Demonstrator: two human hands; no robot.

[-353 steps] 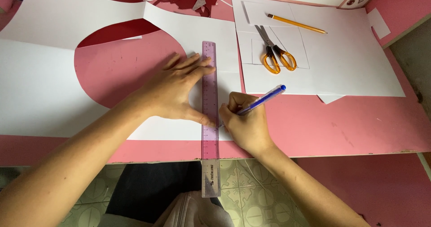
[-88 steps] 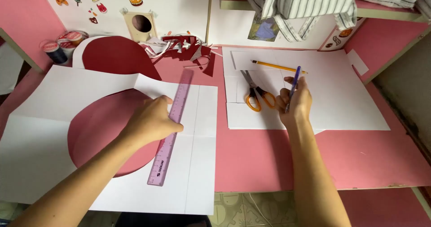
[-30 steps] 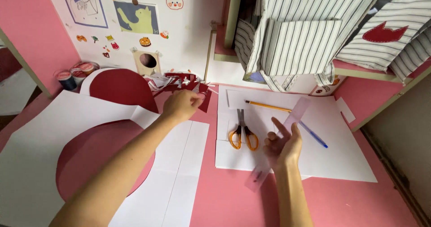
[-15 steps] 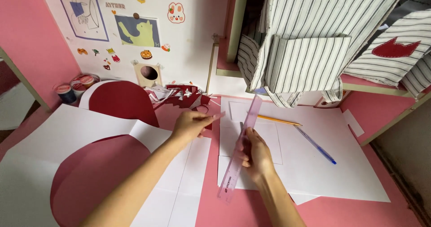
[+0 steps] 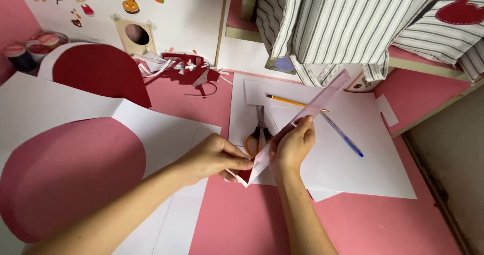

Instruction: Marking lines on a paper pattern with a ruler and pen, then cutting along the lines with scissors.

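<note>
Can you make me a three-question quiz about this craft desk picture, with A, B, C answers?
1. Where do the scissors lie?
A) on white paper
B) on the floor
C) in a cup

2. What colour is the pencil?
A) green
B) yellow-orange
C) black

3. How is the ruler?
A) flat on the desk
B) snapped in two
C) lifted and tilted in the right hand

Answers: 1 A, white sheets lie under them; 2 B, its shaft shows it; 3 C, its far end points up.

The right hand now grips the ruler, lifted off the paper; the left hand moves across, pinching a small red-and-white scrap.
</note>
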